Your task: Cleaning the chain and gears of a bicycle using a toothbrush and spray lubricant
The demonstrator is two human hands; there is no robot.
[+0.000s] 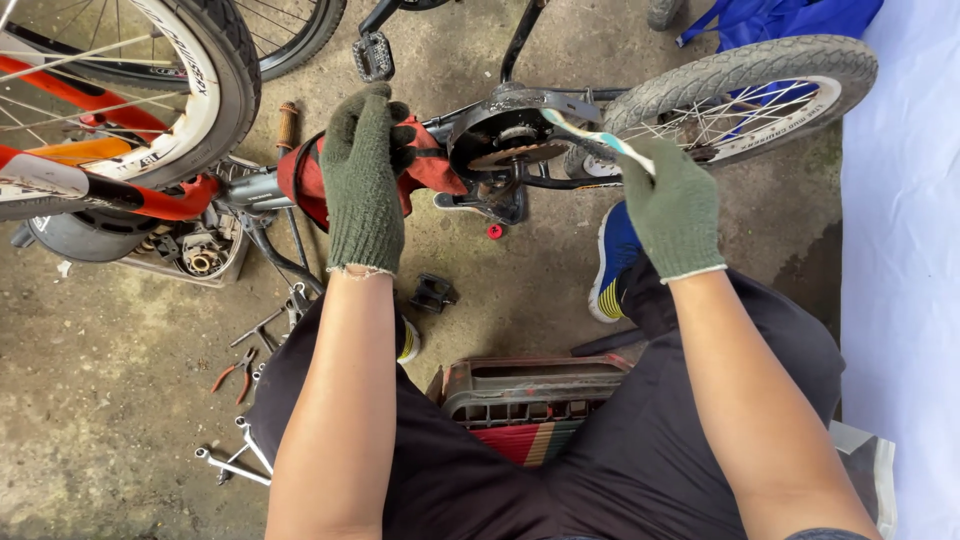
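A small bicycle lies upside down on the concrete floor, its black chain guard and sprocket (510,135) in the middle. My left hand (362,170), in a green knitted glove, grips the red frame tube (432,168) next to the crank. My right hand (672,205), also gloved, holds a toothbrush (592,135) with a white and teal handle, its head resting at the chain guard's upper edge. The small rear wheel (745,85) sits just beyond my right hand.
A larger bicycle wheel (215,80) with an orange frame fills the upper left. A tray of small parts (195,250), pliers (235,372) and wrenches (232,465) lie at the left. A loose pedal (434,293) and a red crate (530,390) sit between my legs.
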